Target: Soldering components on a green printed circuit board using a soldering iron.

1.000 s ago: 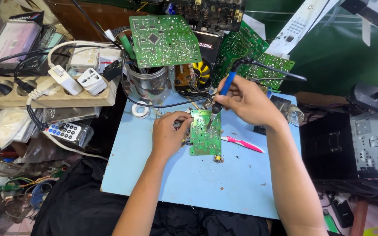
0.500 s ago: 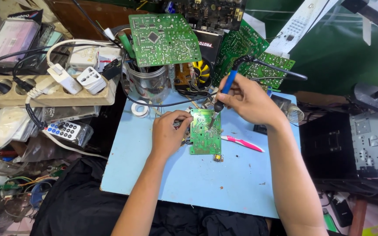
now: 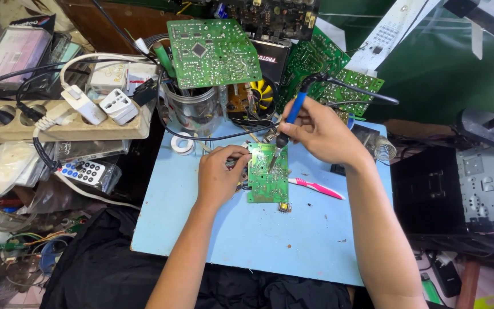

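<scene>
Small green circuit board [image 3: 267, 173]: flat on blue mat [image 3: 270, 240], between both hands. Left hand [image 3: 219, 174]: curled at board's left edge, fingertips pinching it. Right hand [image 3: 320, 133]: closed around blue-handled soldering iron [image 3: 287, 123], tip on board. Pink toothbrush [image 3: 315, 187] just right.

This is a repair workshop for electronics — green circuit boards [image 3: 212, 52] pile up, a power strip [image 3: 58, 123] holds plugs, and a soldering iron [image 3: 290, 117] works on the desk [image 3: 258, 234].

Bright, even daylight with soft shadows, sharp at centre, edges perhaps slightly stretched by the wide lens.
</scene>
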